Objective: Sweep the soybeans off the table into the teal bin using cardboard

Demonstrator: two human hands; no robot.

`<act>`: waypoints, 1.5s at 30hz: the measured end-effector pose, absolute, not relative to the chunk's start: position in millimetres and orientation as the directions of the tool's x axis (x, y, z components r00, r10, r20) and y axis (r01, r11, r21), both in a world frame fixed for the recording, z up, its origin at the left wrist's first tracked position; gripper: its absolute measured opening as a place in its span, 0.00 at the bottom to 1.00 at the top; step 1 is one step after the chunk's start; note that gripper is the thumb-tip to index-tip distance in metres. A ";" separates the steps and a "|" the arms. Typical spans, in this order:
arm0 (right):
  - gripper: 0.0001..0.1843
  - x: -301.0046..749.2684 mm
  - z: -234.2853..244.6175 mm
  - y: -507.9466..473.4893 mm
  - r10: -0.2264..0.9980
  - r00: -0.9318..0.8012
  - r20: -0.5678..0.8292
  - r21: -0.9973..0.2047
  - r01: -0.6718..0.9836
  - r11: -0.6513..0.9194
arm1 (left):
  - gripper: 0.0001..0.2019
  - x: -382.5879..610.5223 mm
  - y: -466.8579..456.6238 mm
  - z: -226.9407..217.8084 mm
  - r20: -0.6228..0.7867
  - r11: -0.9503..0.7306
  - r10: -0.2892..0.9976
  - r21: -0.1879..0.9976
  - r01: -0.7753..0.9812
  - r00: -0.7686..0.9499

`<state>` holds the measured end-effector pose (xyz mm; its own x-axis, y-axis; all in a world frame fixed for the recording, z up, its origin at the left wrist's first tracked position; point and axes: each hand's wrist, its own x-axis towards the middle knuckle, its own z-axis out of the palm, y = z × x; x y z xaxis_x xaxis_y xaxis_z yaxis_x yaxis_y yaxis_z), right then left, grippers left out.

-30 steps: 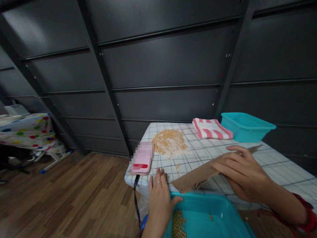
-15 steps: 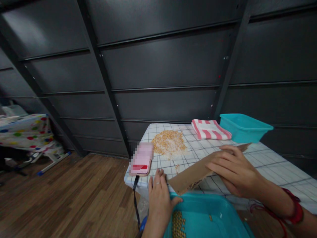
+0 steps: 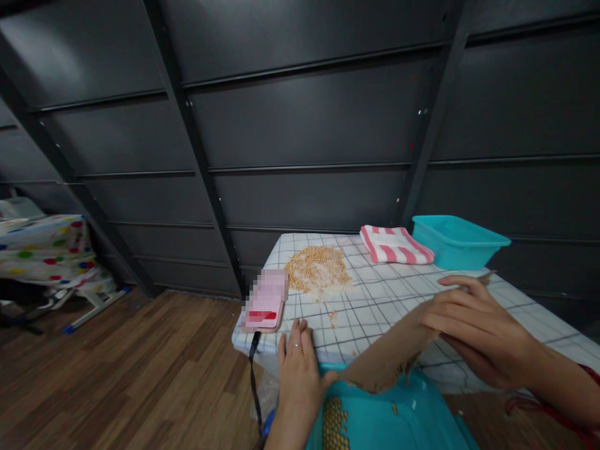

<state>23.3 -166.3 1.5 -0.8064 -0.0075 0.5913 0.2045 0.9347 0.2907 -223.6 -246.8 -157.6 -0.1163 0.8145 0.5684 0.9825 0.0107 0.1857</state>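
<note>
My left hand point(image 3: 300, 369) grips the rim of a teal tub point(image 3: 398, 419) held at the near edge of the table, thumb inside the rim. Yellow grains point(image 3: 336, 424) lie in the tub. My right hand point(image 3: 473, 325) is closed on a brown cardboard sheet point(image 3: 389, 356), which tilts down with its low end over the tub. A pile of the same yellow grains point(image 3: 319, 270) lies on the checked tablecloth point(image 3: 375, 300).
A pink phone point(image 3: 266, 300) with a dark cable sits at the table's left edge. A pink-striped folded cloth point(image 3: 394, 245) and a second teal tub point(image 3: 457, 240) stand at the back. Dark panelled wall behind, wooden floor and a dotted cloth point(image 3: 42, 250) at left.
The cardboard's low end has dropped from above the table edge into the tub's mouth, tilting steeper. My right hand shifted slightly right. My left hand stayed on the rim.
</note>
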 end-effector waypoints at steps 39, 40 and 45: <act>0.11 -5.7 -14.1 -134.1 0.098 -0.709 0.698 0.357 0.463 0.811 | 0.33 -219.7 -243.9 -160.9 0.580 0.042 0.802 0.183 0.982 -0.142; 0.12 -5.3 -13.4 -135.6 0.106 -0.710 0.696 0.344 0.460 0.818 | 0.32 -219.9 -243.9 -160.7 0.575 0.045 0.805 0.183 0.982 -0.144; 0.11 -3.2 -8.1 -141.0 0.083 -0.719 0.690 0.342 0.426 0.838 | 0.32 -219.4 -245.0 -156.9 0.555 0.056 0.816 0.197 0.979 -0.158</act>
<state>-3.2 -141.0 -8.1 -0.7188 0.0834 0.6902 0.4259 0.8375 0.3423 -219.4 -245.0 -156.9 -0.1584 0.8164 0.5554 0.9788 0.0560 0.1969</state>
